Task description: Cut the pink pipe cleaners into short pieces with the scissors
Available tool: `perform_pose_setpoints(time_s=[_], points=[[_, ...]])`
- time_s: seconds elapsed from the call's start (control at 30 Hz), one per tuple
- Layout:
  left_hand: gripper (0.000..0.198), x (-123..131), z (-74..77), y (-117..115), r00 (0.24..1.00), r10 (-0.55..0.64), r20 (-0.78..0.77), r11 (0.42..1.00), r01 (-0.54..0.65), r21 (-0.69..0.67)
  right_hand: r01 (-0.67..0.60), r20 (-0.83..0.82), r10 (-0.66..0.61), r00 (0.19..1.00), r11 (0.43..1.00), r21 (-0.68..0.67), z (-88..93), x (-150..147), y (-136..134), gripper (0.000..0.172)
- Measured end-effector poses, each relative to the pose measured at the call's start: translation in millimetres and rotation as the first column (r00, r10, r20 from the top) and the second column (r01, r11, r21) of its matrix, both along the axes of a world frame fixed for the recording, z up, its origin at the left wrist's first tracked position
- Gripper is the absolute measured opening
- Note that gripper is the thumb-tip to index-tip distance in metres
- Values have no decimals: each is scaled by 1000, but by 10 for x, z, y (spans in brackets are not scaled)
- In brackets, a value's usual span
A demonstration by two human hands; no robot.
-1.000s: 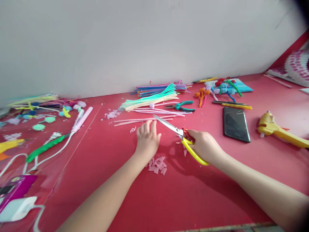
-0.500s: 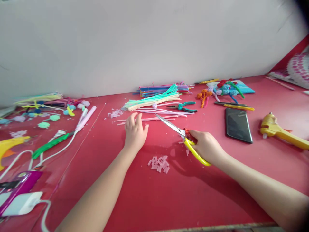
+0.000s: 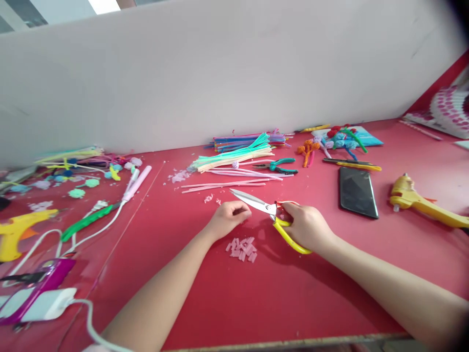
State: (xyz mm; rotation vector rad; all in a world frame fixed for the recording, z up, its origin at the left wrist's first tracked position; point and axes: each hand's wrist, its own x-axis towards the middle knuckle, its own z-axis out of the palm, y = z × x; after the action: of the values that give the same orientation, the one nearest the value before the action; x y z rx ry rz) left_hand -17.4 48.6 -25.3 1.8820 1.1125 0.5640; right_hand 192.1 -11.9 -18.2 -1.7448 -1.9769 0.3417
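Scissors (image 3: 270, 209) are held in the right hand (image 3: 309, 227); the left hand (image 3: 227, 219) is curled, contents unclear, well back from the tabletop's (image 3: 278, 308) near edge.

Left hand (image 3: 230, 218): loosely curled, turned inward | right hand (image 3: 309, 226): clenched in a grip, turned inward
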Motion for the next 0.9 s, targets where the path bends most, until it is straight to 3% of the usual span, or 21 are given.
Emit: perform_pose_setpoints(time_s=[0.13, 0.3, 0.47, 0.8, 0.9], points=[[25, -46, 22, 38, 985, 55, 164, 993, -36, -112, 69, -151, -56, 987, 994, 83, -39, 5, 35, 14], [25, -71, 58, 29, 977, 51, 207, 993, -28, -112, 192, -319, -153, 935, 976, 97, -113, 134, 153, 27], [23, -86, 51, 38, 973, 33, 229, 992, -4, -127, 232, -422, -189, 887, 971, 53, -186, 280, 293, 38], [23, -132, 131, 57, 982, -4, 191, 979, 42, -199, 149, -418, -152, 896, 988, -40, -133, 122, 274, 24], [21, -141, 125, 72, 978, -1, 208, 971, 51, -234, 132, -385, -170, 907, 984, -124, -147, 172, 241, 20]])
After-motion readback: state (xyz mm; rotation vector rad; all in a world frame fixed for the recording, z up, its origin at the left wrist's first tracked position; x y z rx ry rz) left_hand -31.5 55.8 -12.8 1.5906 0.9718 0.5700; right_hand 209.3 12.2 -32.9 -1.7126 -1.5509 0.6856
